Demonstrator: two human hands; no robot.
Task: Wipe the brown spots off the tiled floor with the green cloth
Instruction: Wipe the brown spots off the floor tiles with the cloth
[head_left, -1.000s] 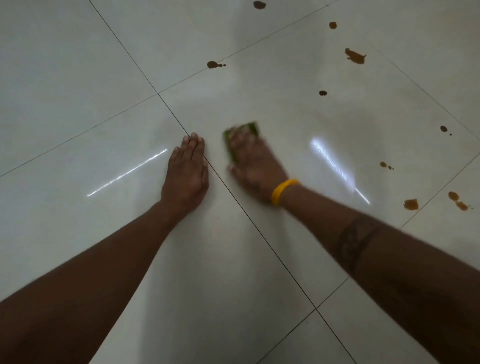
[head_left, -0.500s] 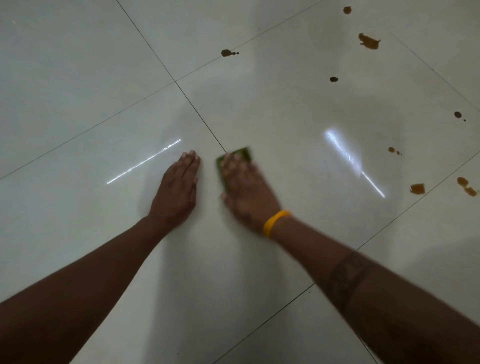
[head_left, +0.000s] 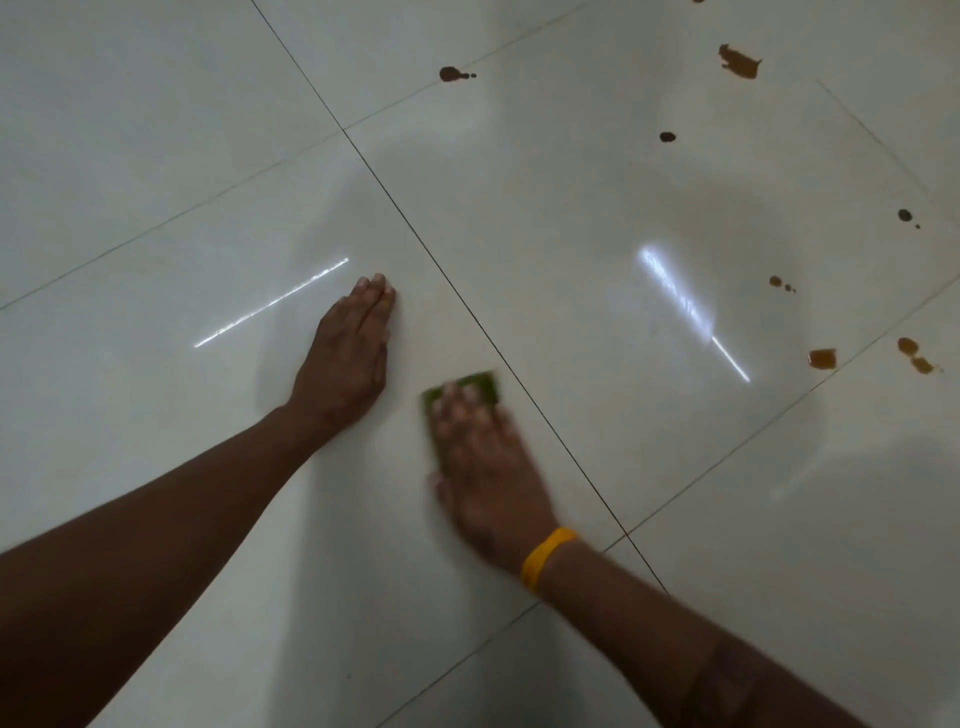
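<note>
The right hand (head_left: 488, 467) has drawn the blurred, folded green cloth (head_left: 462, 387) back toward the person, pressing it flat beside a grout line on the glossy white tiled floor (head_left: 156, 156). The left hand (head_left: 345, 358) lies spread flat, empty. Seven brown spots (head_left: 738, 61) remain toward the floor's far right.

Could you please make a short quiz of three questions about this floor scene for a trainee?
1. True or false: the right hand presses the cloth on the floor.
2. Which wrist has the yellow band? A) left B) right
3. Fill in: the left hand lies ____ on the tile.

Key: 1 true; 2 B; 3 flat. The brown spots remain far from the cloth.
</note>
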